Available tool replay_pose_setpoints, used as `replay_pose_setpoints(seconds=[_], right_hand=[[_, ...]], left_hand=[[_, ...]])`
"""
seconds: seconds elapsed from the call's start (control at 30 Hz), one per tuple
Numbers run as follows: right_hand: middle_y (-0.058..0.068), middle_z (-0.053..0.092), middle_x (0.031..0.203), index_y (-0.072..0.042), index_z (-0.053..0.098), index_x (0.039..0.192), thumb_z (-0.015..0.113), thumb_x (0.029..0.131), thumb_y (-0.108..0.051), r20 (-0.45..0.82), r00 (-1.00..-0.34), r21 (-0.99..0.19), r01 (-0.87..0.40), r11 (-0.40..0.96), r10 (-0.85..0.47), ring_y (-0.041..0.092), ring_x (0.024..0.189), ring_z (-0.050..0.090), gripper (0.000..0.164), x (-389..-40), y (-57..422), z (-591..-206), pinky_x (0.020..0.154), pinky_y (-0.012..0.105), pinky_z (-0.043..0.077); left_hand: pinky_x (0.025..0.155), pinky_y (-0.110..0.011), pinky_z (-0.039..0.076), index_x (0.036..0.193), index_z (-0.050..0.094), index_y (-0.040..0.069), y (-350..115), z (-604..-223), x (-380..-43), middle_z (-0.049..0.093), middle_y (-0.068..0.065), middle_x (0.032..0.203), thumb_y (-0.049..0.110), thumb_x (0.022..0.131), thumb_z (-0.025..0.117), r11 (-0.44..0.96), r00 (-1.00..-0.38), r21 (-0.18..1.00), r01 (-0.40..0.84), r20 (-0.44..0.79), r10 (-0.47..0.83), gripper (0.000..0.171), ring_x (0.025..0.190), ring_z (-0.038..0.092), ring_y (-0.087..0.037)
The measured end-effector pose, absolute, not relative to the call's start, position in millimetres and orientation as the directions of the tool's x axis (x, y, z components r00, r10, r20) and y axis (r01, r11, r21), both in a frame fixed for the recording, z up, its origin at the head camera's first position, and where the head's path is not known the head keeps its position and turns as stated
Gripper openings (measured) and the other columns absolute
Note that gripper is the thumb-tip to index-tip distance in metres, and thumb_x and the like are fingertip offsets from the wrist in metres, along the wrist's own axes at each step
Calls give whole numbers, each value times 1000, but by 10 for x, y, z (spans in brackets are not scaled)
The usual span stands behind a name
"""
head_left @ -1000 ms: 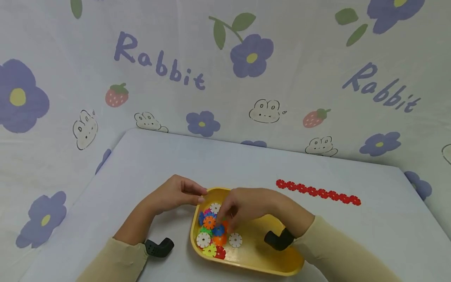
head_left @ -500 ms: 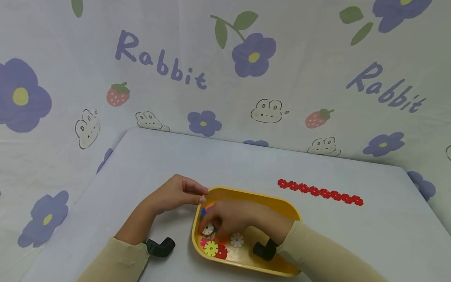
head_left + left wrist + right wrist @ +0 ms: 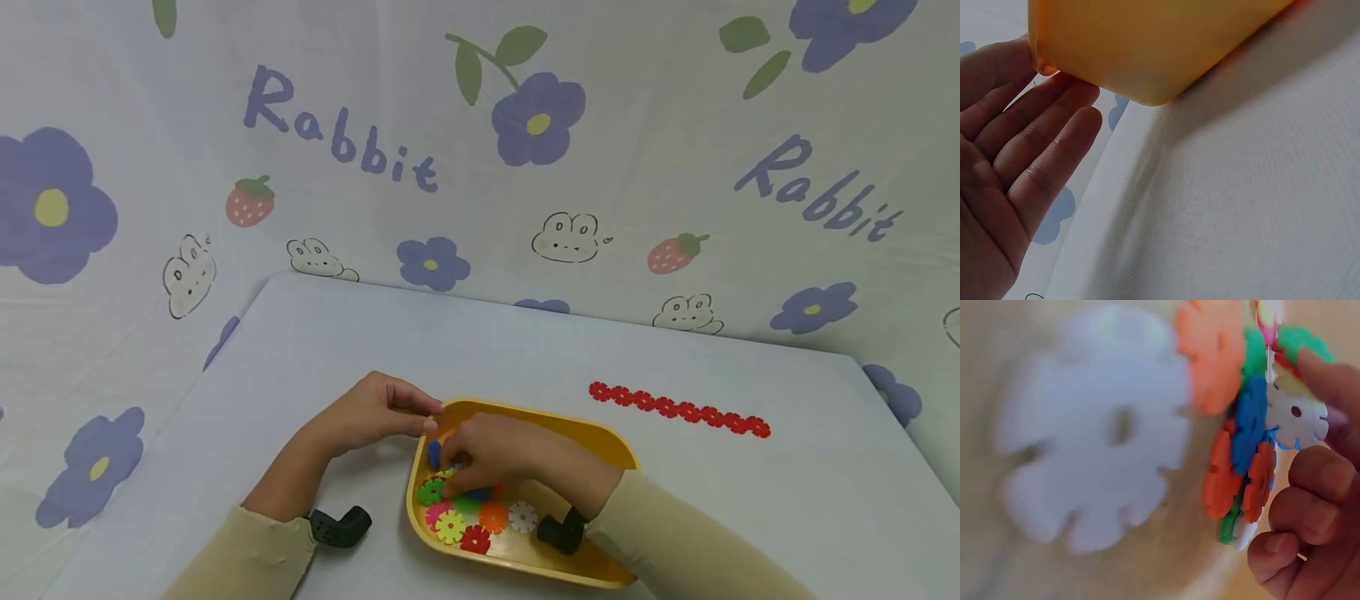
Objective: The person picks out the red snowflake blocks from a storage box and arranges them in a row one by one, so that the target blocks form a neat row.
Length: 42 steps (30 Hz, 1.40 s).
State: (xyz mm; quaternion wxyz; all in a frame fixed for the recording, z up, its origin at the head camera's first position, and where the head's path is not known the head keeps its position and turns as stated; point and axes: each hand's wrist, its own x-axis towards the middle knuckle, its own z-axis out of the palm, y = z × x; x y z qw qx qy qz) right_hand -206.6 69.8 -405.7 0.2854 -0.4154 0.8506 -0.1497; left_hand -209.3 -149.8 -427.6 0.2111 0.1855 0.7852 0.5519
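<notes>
In the head view, my left hand (image 3: 378, 412) grips the left back corner of a yellow plastic tray (image 3: 525, 564) by its rim. The left wrist view shows that hand's fingers (image 3: 1054, 165) fairly straight beneath the rim. My right hand (image 3: 491, 454) is down inside the tray, its bent fingers among notched plastic discs. Near its fingertips lie a green disc (image 3: 432, 492) and a white disc (image 3: 1297, 415). Whether it pinches one is hidden. A yellow disc (image 3: 451, 527), a red disc (image 3: 476, 539), an orange disc (image 3: 492, 517) and another white disc (image 3: 522, 517) lie towards the front.
A straight row of linked red discs (image 3: 678, 409) lies on the white table (image 3: 360, 325), behind and right of the tray. A printed cloth (image 3: 480, 192) hangs behind the table. Black wrist cameras (image 3: 341, 527) sit at both cuffs.
My right hand has shifted left in the tray, and the discs under it are spread differently, with the green one showing at left. The left hand has stayed at the corner.
</notes>
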Motion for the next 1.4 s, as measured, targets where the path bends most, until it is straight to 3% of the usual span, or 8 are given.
replay_pose_setpoints(seconds=[0.23,0.43,0.63,0.8,0.97,1.17,1.3,1.4], right_hand=[[-13,61,64,-21,76,83,70,90,-41,-402,-472,-546,-564,620,-784,4,58,51,22,-2070,726,-4072,54,15,42],[-13,63,71,-20,78,94,72,90,-32,-385,-494,-558,-548,624,-779,5,62,52,14,-2094,738,-4053,59,16,45],[-12,63,83,-22,73,111,80,83,-32,-329,-515,-517,-603,607,-791,7,73,52,30,-2083,704,-4073,69,19,49],[-15,65,89,-23,74,106,82,80,-35,-296,-498,-504,-644,576,-815,5,79,54,29,-2051,661,-4134,76,17,50],[-12,57,75,-22,66,90,82,81,-29,-280,-486,-513,-653,557,-828,5,68,49,19,-2025,648,-4151,61,16,43],[-10,51,66,-22,59,77,75,88,-29,-274,-513,-582,-585,565,-813,4,62,47,20,-2039,709,-4075,56,16,38],[-13,64,74,-20,73,87,75,88,-24,-254,-569,-654,-495,573,-782,6,68,57,4,-2080,794,-3916,65,16,52],[-9,70,82,-22,75,106,76,87,-18,-230,-624,-726,-402,558,-747,12,72,63,20,-2114,872,-3786,70,24,58]], left_hand=[[89,-32,57,111,75,11,-1494,-4279,-2091,75,-5,109,30,86,76,308,-837,951,39,-137,529,32,102,70,-18],[89,-32,58,112,74,9,-1500,-4283,-2093,74,-6,110,29,87,76,299,-835,954,35,-137,533,32,101,71,-19],[89,-32,57,112,74,9,-1504,-4289,-2091,74,-6,110,27,86,76,291,-834,956,28,-138,534,31,100,71,-19],[89,-33,57,112,74,9,-1505,-4303,-2097,74,-6,110,26,87,76,290,-834,956,33,-133,536,30,101,71,-18],[90,-32,57,112,74,9,-1510,-4301,-2083,74,-6,110,26,87,76,290,-831,956,35,-133,540,31,101,70,-18],[89,-32,57,112,74,8,-1512,-4290,-2068,74,-7,110,24,87,75,284,-828,958,35,-132,545,30,101,70,-18],[88,-32,58,111,74,8,-1511,-4292,-2074,74,-6,110,24,87,76,280,-827,959,38,-128,548,29,100,70,-19],[88,-33,58,111,74,9,-1515,-4292,-2076,74,-6,109,25,87,76,279,-828,960,41,-124,547,29,100,70,-19]])
